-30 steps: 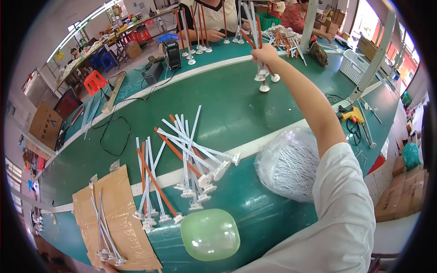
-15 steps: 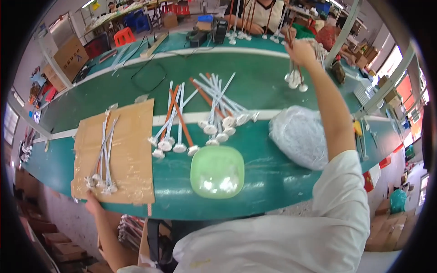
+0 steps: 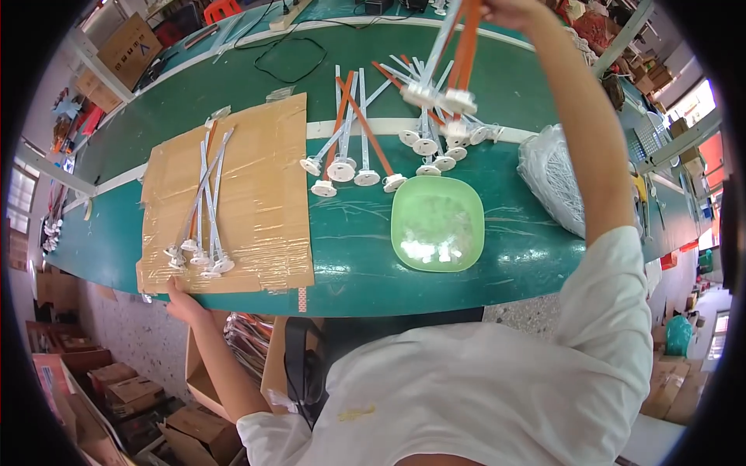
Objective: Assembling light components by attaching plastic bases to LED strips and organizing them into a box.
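Note:
My right hand (image 3: 509, 11), at the top edge of the view, is closed around a bunch of orange and white strips (image 3: 465, 48) with white round ends. The bunch hangs blurred above a loose pile of similar strips (image 3: 426, 128). To the left of that pile lies another group of strips (image 3: 362, 128). My left hand (image 3: 185, 303) grips the near left edge of a brown cardboard sheet (image 3: 264, 194), thumb on top, other fingers partly hidden. Several strips (image 3: 203, 194) lie crossed on the sheet, their round ends toward me.
A pale green square dish (image 3: 437, 225) sits near the table's front edge. Right of it is a clear plastic bag (image 3: 550, 179), partly behind my right arm. A black cable (image 3: 284, 78) curls on the far surface. Below the table, an open carton (image 3: 203, 380) holds more strips.
The view has tilted down and shifted left. My right hand has carried its bunch leftward from the far right to above the pile. My left hand stays at the cardboard's edge.

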A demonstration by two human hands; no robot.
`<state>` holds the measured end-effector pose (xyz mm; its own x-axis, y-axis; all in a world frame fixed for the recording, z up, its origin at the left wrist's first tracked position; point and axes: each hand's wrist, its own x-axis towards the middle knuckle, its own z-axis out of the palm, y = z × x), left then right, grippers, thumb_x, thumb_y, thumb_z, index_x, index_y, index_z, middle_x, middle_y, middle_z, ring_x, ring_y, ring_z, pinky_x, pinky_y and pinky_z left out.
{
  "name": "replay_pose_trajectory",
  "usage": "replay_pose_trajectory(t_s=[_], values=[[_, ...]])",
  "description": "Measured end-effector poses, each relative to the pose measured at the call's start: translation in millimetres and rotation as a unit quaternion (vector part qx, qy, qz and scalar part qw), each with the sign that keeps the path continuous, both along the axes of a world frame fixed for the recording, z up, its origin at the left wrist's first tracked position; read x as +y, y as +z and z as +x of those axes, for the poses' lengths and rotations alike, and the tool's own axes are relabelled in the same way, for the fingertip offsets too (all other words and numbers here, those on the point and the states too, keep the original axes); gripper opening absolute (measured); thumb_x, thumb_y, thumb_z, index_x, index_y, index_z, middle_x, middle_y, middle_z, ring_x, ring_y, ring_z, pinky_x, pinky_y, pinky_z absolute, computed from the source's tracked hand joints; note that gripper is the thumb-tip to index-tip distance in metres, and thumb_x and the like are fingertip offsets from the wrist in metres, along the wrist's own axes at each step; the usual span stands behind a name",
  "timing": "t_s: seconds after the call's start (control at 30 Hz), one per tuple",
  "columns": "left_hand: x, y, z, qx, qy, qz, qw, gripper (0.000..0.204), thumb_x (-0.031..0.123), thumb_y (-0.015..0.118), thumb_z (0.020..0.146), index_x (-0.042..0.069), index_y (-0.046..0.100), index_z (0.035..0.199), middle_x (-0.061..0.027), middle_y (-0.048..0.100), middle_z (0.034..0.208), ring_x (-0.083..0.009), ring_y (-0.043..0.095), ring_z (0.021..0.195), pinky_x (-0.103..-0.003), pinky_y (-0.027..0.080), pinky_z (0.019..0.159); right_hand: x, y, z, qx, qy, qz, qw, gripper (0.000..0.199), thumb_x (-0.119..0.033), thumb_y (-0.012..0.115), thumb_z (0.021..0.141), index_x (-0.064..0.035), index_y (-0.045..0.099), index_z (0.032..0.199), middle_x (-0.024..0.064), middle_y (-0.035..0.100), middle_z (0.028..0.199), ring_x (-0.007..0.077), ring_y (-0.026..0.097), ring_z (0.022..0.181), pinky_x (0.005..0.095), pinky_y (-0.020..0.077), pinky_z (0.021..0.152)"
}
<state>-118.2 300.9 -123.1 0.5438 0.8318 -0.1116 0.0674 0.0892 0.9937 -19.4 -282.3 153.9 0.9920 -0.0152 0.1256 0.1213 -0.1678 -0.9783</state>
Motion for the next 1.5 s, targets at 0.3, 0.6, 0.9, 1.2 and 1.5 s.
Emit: replay_pose_trajectory(t_s=[0.3, 0.6, 0.9, 1.2, 1.5], values=[[-5, 6, 5, -0.001, -0.006, -0.012, 1.0, 0.048, 0.026, 0.063, 0.085, -0.018, 0.061, 0.104, -0.0238, 0.065, 0.102, -0.0281, 0.066, 0.086, -0.041, 0.056, 0.075, 16, -142, 105, 0.295, 0.012, -0.076, 0.953, 0.024, -0.025, 0.071, 0.088, -0.0096, 0.061, 0.073, -0.0005, 0.063, 0.063, -0.0014, 0.041, 0.039, 0.011, 0.0274, 0.033], [-4, 6, 3, -0.014, -0.047, -0.051, 0.997, 0.054, 0.028, 0.062, 0.086, -0.017, 0.049, 0.114, -0.0271, 0.057, 0.114, -0.0305, 0.064, 0.09, -0.044, 0.057, 0.076, -1, -175, 114, 0.297, -0.003, -0.258, 0.919, 0.039, -0.045, 0.072, 0.083, -0.0077, 0.068, 0.076, -0.0017, 0.06, 0.058, 0.0015, 0.041, 0.038, 0.0188, 0.0315, 0.036], [13, 55, -44, -0.084, 0.087, 0.49, 0.864, 0.049, 0.018, 0.065, 0.089, -0.008, 0.049, 0.128, -0.0206, 0.053, 0.127, -0.0269, 0.055, 0.108, -0.039, 0.047, 0.093, 12, -110, -51, -0.124, -0.128, -0.542, 0.821, 0.032, -0.033, 0.071, 0.085, -0.001, 0.069, 0.085, 0.0088, 0.066, 0.072, 0.0193, 0.063, 0.067, 0.031, 0.0507, 0.062], [-227, 114, 49, -0.328, -0.475, 0.513, 0.635, 0.022, 0.011, 0.07, 0.081, 0.0, 0.066, 0.099, -0.0165, 0.068, 0.1, -0.0341, 0.063, 0.097, -0.039, 0.05, 0.085, 45, -133, -120, -0.178, -0.041, -0.409, 0.894, 0.019, -0.013, 0.076, 0.075, -0.0023, 0.069, 0.09, 0.008, 0.067, 0.088, 0.0205, 0.062, 0.075, 0.0331, 0.0504, 0.063], [-285, 73, 60, -0.371, -0.446, 0.474, 0.662, 0.02, 0.015, 0.069, 0.082, 0.002, 0.065, 0.097, -0.0144, 0.068, 0.096, -0.0344, 0.062, 0.09, -0.041, 0.049, 0.08, 61, -137, -110, -0.164, -0.037, -0.472, 0.866, 0.023, -0.012, 0.075, 0.074, -0.0052, 0.071, 0.096, 0.0098, 0.065, 0.099, 0.0299, 0.061, 0.097, 0.0404, 0.0502, 0.085]])
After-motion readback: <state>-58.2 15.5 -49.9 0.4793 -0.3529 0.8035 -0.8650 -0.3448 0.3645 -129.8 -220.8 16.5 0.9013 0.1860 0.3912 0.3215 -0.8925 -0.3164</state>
